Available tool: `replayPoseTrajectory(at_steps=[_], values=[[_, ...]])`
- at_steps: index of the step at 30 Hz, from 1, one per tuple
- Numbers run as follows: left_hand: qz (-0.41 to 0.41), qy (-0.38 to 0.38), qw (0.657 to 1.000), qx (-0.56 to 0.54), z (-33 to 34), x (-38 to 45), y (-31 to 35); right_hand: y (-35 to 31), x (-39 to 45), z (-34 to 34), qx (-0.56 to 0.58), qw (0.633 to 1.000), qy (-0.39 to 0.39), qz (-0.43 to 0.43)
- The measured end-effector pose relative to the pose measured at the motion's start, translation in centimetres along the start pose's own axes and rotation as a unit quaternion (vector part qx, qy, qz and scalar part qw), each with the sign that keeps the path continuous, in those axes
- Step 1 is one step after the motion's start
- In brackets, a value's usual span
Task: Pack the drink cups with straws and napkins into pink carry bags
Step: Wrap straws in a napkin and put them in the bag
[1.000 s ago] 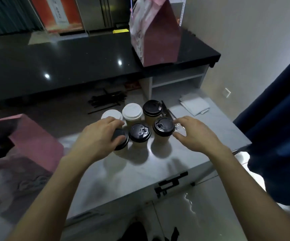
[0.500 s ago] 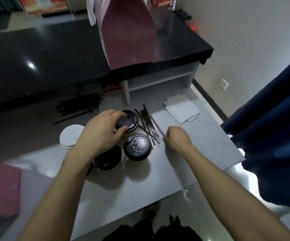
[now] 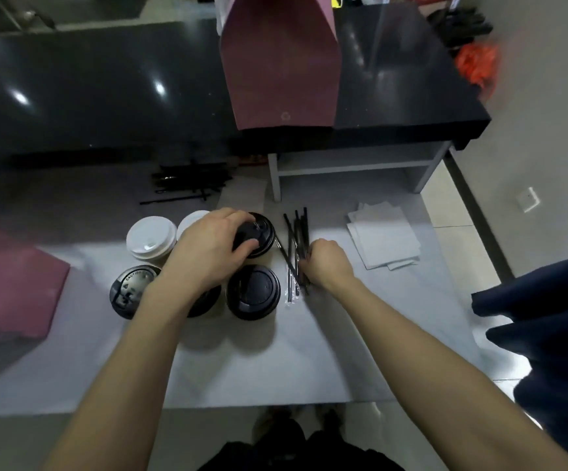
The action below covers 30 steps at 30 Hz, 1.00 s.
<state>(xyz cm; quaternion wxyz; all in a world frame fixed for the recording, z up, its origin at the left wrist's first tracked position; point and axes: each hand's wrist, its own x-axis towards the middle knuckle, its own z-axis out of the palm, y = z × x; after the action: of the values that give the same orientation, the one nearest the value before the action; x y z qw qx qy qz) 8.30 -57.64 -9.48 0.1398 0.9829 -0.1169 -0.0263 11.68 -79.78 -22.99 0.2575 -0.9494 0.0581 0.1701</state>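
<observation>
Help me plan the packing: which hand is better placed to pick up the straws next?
The right hand. Its curled fingers already sit on the straws lying beside the cups, while the left hand is busy, its grip around a black-lidded cup, farther from the straws.

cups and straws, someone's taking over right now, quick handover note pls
Left hand grips the lid of the back black-lid cup.
Right hand is curled on the loose straws beside the cups.
Six cups stand grouped on the grey table; napkins lie to their right.
One pink bag stands on the black counter, another at the left.
No cup here is bagged yet; straws and napkins remain out.
</observation>
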Motion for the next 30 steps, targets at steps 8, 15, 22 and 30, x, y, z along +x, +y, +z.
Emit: replayPoseTrajectory(at_steps=[8,15,22,30], values=[[-0.025,0.061,0.998,-0.02,2.3,-0.1,4.9,3.4,-0.8,-3.7,0.079,0.996,0.021,-0.044],[-0.193,-0.015,0.899,-0.393,8.1,3.8,10.3,6.2,-4.0,-6.9,0.255,0.959,-0.011,-0.12],[-0.213,0.015,0.861,-0.461,10.3,5.4,11.2,10.1,-3.0,-6.5,0.241,0.963,0.049,-0.114],[-0.198,0.028,0.858,-0.473,11.4,5.9,11.3,14.8,0.5,-6.0,-0.011,0.987,0.153,-0.048]])
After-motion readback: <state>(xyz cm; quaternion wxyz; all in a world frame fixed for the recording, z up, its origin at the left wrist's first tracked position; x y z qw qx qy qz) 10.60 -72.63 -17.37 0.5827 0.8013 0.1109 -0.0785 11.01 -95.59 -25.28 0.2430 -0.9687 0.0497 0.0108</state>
